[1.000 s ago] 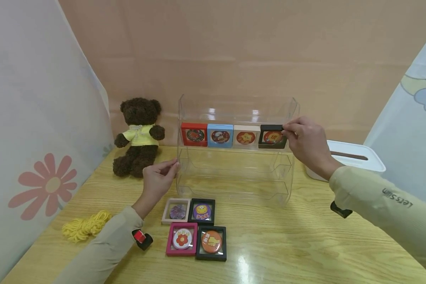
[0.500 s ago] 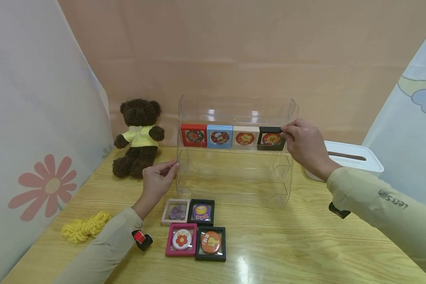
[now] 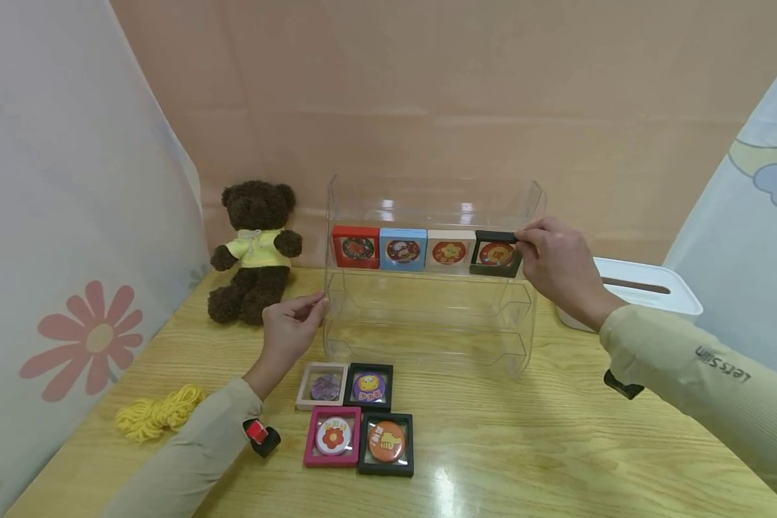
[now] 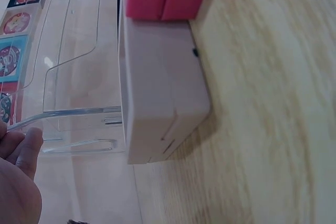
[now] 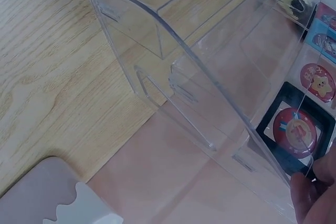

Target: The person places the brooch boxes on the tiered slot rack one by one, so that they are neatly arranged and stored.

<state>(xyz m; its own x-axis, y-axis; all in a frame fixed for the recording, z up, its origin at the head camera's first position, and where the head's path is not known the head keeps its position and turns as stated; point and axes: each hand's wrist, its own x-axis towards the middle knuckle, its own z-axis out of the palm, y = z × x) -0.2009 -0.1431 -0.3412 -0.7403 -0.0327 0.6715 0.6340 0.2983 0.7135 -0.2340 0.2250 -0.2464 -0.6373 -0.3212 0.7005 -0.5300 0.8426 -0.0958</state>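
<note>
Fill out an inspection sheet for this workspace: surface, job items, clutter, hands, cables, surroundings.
Surface: wood-grain table, light glare near the front.
Job's things: clear rack holds red frame, blue frame, cream frame and black frame in one row; four more frames lie on the table in front.
Clutter: teddy bear and yellow cord left; slotted white box right.
Grippers: left hand pinches the rack's left edge; right hand pinches the racked black frame's upper right corner.
Cables: nothing seen.
Surroundings: peach backdrop behind, patterned cloths either side.
</note>
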